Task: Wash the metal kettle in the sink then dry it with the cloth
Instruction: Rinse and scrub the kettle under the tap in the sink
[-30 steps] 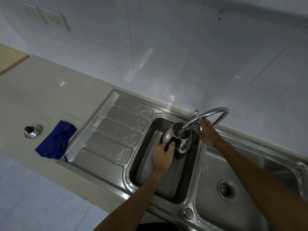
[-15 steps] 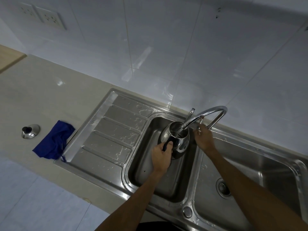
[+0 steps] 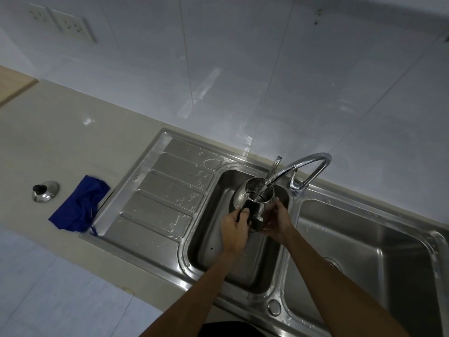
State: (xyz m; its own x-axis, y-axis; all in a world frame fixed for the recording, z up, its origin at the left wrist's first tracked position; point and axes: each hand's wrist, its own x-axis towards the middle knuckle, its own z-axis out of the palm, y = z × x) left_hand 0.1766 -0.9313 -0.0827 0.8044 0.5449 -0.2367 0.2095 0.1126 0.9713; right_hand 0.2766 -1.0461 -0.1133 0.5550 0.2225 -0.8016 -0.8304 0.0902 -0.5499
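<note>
The metal kettle [image 3: 255, 199] is held lidless over the left basin of the steel sink [image 3: 209, 254], its mouth under the curved tap [image 3: 308, 166], from which water runs into it. My left hand [image 3: 234, 231] grips the kettle's dark handle. My right hand [image 3: 278, 221] cups the kettle's right side and underside. The blue cloth [image 3: 79, 207] lies crumpled on the counter left of the draining board. The kettle's lid [image 3: 45, 190] rests further left.
The ribbed draining board [image 3: 162, 193] is wet. A second basin [image 3: 364, 259] with a drain lies to the right. The beige counter [image 3: 60, 147] runs along a white tiled wall with sockets [image 3: 64, 25] at top left.
My right hand left the tap lever and came down to the kettle's right side. Water now runs into the kettle. My left hand kept its grip on the handle.
</note>
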